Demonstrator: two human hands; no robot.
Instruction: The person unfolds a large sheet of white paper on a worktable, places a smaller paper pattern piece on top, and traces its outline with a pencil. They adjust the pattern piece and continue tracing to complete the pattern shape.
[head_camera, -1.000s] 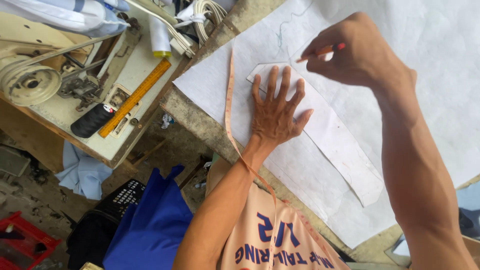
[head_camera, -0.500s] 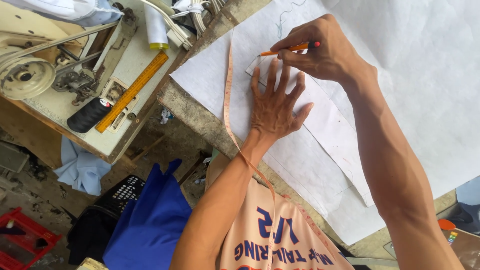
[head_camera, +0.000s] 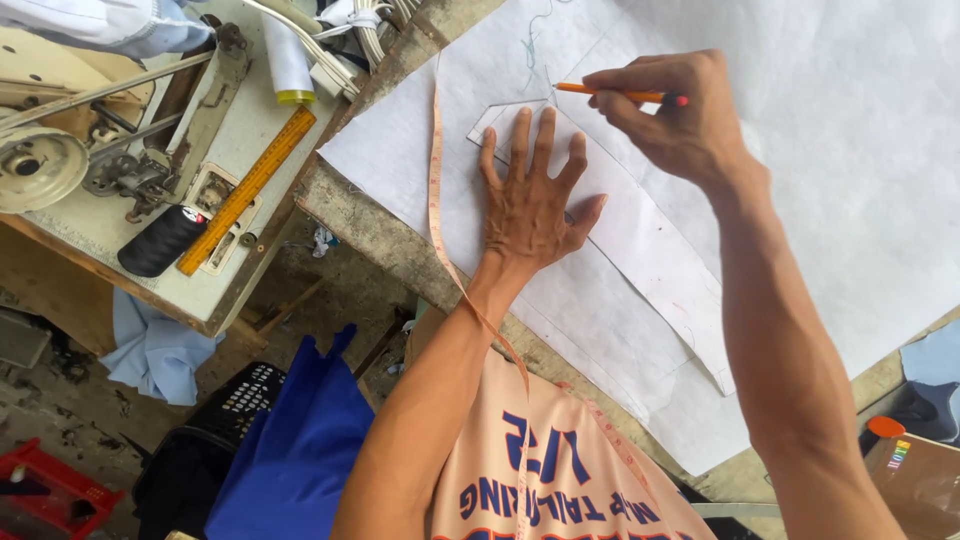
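My left hand (head_camera: 532, 200) lies flat with fingers spread on a white paper pattern piece (head_camera: 650, 250), pressing it onto a large white sheet of fabric (head_camera: 850, 130) on the table. My right hand (head_camera: 680, 115) grips an orange pencil (head_camera: 610, 95) whose tip meets the pattern's upper edge just above my left fingertips. A pale measuring tape (head_camera: 438, 190) hangs from my neck and trails across the sheet to the left of my left hand.
A sewing machine (head_camera: 90, 130) stands at the left with a yellow ruler (head_camera: 250, 190), a black thread spool (head_camera: 160, 242) and a white thread cone (head_camera: 287, 60). The table's worn edge (head_camera: 390, 250) runs diagonally. Blue cloth (head_camera: 290, 450) and a red crate (head_camera: 50, 490) lie below.
My right hand has slid the pencil along the pattern's upper edge toward its corner. My left hand stays flat on the pattern. The view has shifted a little.
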